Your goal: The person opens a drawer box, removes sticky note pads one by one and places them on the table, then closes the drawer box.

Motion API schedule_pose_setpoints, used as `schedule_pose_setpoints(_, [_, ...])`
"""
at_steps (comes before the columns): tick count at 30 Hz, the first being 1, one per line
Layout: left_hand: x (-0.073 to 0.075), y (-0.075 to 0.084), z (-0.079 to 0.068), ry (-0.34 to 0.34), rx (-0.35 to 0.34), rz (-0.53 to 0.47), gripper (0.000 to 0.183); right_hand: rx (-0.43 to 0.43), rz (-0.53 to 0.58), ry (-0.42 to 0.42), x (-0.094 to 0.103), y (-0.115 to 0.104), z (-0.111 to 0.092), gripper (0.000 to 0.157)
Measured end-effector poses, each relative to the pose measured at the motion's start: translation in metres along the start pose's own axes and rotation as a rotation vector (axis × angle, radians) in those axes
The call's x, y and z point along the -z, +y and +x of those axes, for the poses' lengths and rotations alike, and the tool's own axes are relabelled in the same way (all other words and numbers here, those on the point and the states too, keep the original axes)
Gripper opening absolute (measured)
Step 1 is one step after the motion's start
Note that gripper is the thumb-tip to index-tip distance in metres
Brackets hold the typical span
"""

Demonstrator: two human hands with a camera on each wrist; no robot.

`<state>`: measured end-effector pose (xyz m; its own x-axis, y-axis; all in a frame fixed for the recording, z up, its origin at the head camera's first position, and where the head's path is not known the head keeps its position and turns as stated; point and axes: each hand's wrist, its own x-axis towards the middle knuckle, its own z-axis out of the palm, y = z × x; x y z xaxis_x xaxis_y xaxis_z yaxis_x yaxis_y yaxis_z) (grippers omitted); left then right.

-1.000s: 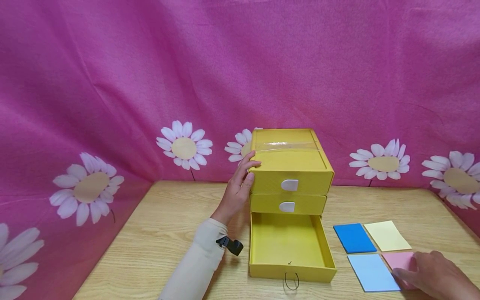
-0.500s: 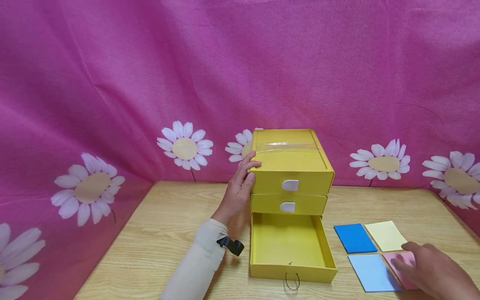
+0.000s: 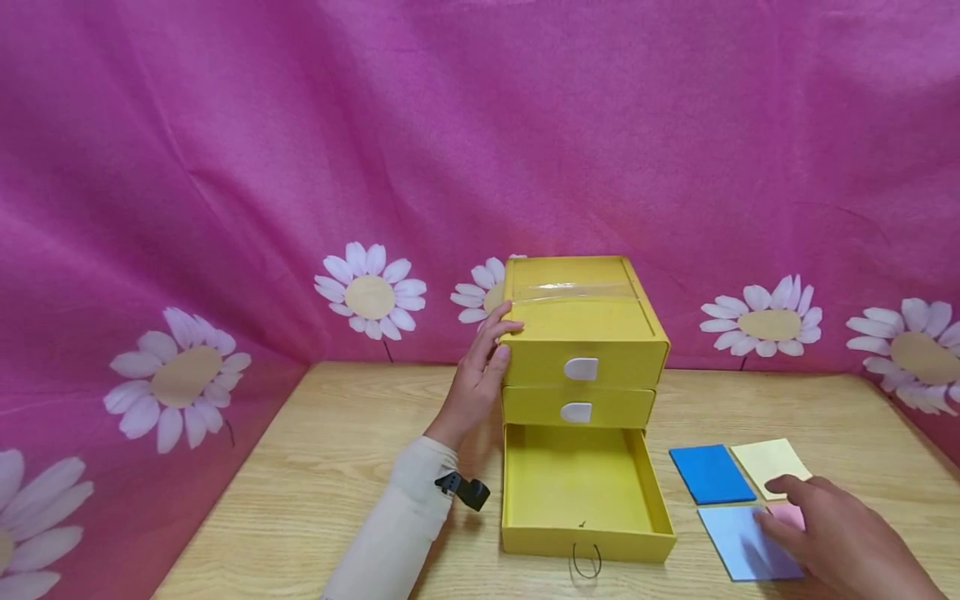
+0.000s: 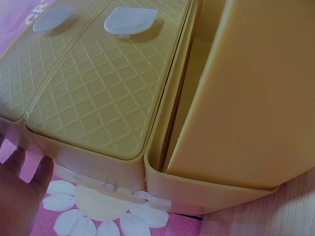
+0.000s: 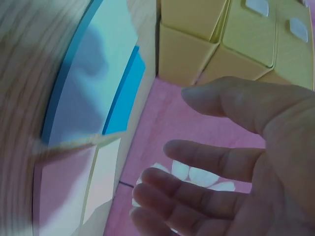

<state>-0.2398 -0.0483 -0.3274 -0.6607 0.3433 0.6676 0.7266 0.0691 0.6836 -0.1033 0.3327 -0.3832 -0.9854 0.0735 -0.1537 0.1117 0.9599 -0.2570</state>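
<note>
My left hand (image 3: pixel 476 375) rests against the upper left side of a yellow drawer unit (image 3: pixel 581 321), its fingertips over the top edge. The bottom drawer (image 3: pixel 577 487) is pulled out, and nothing lies in it; the two drawers above are closed. My right hand (image 3: pixel 840 533) hovers over several sticky note pads at the right, fingers spread and holding nothing. Beneath it the pink pad (image 3: pixel 787 515) is mostly hidden. Around that lie the light blue pad (image 3: pixel 742 546), the dark blue pad (image 3: pixel 712 473) and the pale yellow pad (image 3: pixel 767 465).
A loop of dark cord (image 3: pixel 587 562) hangs from the open drawer's front. Clear tape (image 3: pixel 570 290) crosses the top of the unit. Behind the wooden table (image 3: pixel 322 442) hangs a magenta cloth (image 3: pixel 480 150) with white flowers. A black strap (image 3: pixel 463 490) sits at my left wrist.
My right hand has lifted from the pink pad and moved left, so its thumb now overlaps the light blue pad. The left hand stays on the drawer unit.
</note>
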Motion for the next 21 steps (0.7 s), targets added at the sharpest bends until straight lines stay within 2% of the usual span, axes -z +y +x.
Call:
schedule_pose_setpoints(5, [0.0, 0.0, 0.0, 0.001, -0.006, 0.004, 0.03, 0.059, 0.01, 0.013, -0.001, -0.012, -0.003, 0.063])
schedule_pose_setpoints(8, [-0.001, 0.0, 0.0, 0.0, -0.005, -0.001, 0.03, 0.119, 0.011, 0.057, -0.001, -0.018, -0.007, 0.055])
schedule_pose_setpoints(16, [0.0, -0.001, -0.001, 0.004, -0.002, -0.007, 0.03, 0.18, -0.007, 0.069, 0.006, -0.04, -0.014, 0.05])
schedule_pose_setpoints(21, [-0.003, -0.028, 0.0, 0.015, -0.024, 0.011, 0.031, 0.189, -0.001, 0.068, 0.007, -0.051, -0.02, 0.048])
